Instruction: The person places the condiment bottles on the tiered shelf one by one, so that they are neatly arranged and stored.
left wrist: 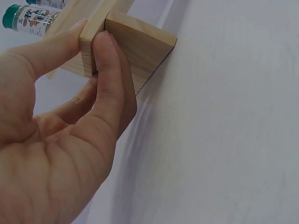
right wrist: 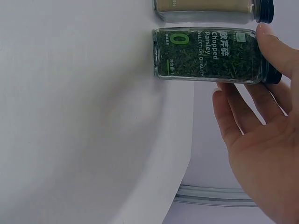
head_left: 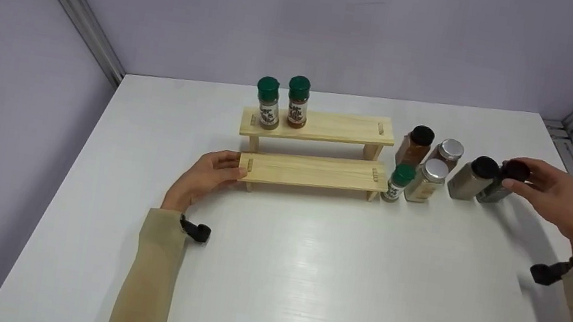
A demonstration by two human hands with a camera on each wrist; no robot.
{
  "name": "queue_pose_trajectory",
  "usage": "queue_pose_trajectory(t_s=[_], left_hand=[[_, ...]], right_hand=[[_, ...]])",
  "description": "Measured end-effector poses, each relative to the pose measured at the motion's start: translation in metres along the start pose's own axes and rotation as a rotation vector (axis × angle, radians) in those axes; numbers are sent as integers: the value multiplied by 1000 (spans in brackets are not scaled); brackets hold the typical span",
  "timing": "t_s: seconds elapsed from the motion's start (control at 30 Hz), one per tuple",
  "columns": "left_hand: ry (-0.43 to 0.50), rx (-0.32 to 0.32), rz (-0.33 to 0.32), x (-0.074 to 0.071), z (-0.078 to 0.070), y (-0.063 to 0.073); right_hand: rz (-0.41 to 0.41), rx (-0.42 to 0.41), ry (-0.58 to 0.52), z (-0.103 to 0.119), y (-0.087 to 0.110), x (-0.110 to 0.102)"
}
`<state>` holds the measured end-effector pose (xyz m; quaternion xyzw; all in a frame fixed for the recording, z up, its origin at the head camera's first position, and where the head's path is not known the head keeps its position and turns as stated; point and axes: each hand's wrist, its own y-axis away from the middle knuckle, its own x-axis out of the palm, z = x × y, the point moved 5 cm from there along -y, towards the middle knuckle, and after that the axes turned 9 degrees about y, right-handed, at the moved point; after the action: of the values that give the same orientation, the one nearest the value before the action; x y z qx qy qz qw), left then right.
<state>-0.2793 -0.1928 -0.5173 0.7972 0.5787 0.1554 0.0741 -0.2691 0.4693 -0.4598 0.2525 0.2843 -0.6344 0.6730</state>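
Note:
My left hand [head_left: 210,175] pinches the left end of the lower board of a pale wooden two-tier rack [head_left: 313,172]. In the left wrist view the thumb lies on the board's top and the fingers are under it, beside the rack's leg [left wrist: 140,44]. At the far right, my right hand [head_left: 556,198] holds a chopped parsley jar [right wrist: 205,56] by its dark cap, thumb on one side and fingers on the other. The jar stands upright on the table. Close beside it is a black-capped jar [head_left: 468,181] of light brown powder.
Two green-capped spice bottles [head_left: 269,110] stand on the upper board's left half. Right of the rack are a smaller green-capped bottle [head_left: 395,186], two silver-capped jars [head_left: 424,184] and a black-capped jar of reddish spice [head_left: 412,150]. Walls border the white table [head_left: 303,277] behind and at the sides.

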Motion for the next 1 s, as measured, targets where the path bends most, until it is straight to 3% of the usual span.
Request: queue_pose_trajectory(t_s=[0.27,0.57,0.77,1.0], left_hand=[[-4,-11,-5,1,1,-3],[-21,-17,-31,-1,1,0],[-16,-22,-35,-2,3,0],[23,-19,-18,-1,3,-1]], right_hand=[[-44,24,88,3,5,-11],[-130,59,146,31,3,-38],[-240,6,170,59,8,-53],[-320,-108,88,100,13,-62]])
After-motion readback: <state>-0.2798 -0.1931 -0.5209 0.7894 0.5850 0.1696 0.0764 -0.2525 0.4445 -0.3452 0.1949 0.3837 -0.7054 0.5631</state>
